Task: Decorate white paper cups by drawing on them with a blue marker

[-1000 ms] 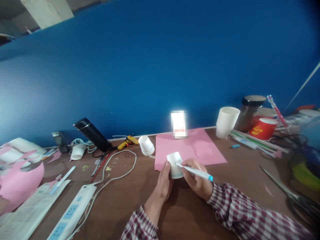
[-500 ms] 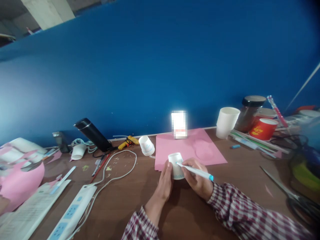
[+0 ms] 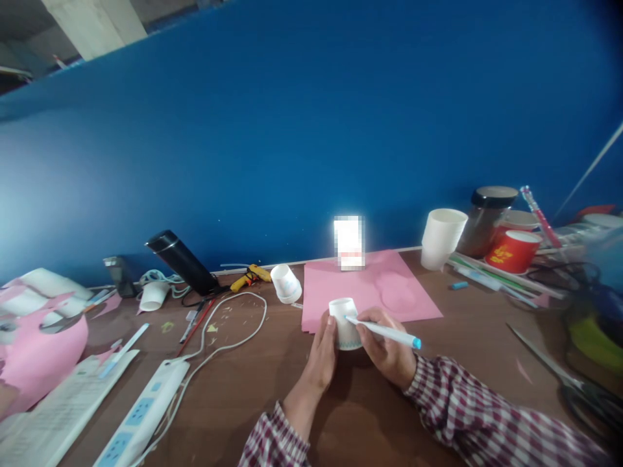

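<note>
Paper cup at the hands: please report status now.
Left hand steadies paper cup, upside down on table. Right hand holds blue-capped pen, tip on cup wall. Pink sheet just behind; nothing blocking.

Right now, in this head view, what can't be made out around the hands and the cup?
- Paper cup: its near side and base, covered by the left hand and right hand.
- Pen: whether the tip touches the cup, too small to tell.
- Card at the wall: pixelated, nothing readable.
- Scissors: blurred, handles cut off by the right edge.
- Red tub: print too small to read.
</note>
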Motion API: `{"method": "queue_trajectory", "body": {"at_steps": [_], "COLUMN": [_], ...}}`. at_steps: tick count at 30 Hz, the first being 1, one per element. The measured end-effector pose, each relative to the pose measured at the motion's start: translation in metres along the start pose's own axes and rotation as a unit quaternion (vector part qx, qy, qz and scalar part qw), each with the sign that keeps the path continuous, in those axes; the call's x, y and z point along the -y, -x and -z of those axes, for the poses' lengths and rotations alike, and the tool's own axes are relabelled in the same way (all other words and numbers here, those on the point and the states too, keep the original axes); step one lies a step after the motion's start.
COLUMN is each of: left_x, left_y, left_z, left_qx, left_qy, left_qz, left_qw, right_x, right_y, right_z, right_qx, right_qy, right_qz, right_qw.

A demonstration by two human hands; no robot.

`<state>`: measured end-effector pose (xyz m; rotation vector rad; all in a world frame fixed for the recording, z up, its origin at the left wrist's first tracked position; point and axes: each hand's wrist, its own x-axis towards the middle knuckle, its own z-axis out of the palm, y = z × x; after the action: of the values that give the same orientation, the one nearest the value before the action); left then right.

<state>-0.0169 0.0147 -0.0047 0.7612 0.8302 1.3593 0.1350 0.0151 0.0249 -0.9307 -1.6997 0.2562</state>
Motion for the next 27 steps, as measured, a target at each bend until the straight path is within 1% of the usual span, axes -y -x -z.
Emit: {"method": "queue_trajectory", "body": {"at_steps": [3,5,9,13,20,23,27], "left_x": [0.0,0.001,0.001,-0.005,-0.014,-0.017,-0.019], "left_y": [-0.002,-0.003,-0.003,-0.002,-0.001,0.0,0.001], "left_z": [0.001,0.001,-0.006,-0.015,-0.023,-0.024,-0.025], "left_qx": [-0.015,-0.022,-0.016,0.001,0.011,0.005,0.017], "left_qy": [-0.032,-0.031,0.016,0.066,0.073,0.088,0.111], "left_qz": [-0.006,-0.003,0.03,0.06,0.073,0.074,0.069], "left_qw": [0.999,0.999,0.999,0.996,0.995,0.993,0.991], "right_x": [0.0,0.002,0.003,0.0,-0.005,-0.005,-0.001], "right_y": [0.0,0.0,-0.001,0.0,0.003,0.002,0.001], "right_z": [0.001,0.002,0.003,0.002,-0.002,-0.002,0.0], "right_qx": [-0.007,-0.006,-0.005,-0.006,-0.003,0.001,0.01], "right_qy": [-0.003,-0.006,-0.013,-0.019,-0.045,-0.057,-0.056], "right_qz": [-0.019,-0.028,-0.049,-0.051,-0.062,-0.071,-0.066], "right_qw": [1.0,1.0,0.999,0.998,0.997,0.996,0.996]}}
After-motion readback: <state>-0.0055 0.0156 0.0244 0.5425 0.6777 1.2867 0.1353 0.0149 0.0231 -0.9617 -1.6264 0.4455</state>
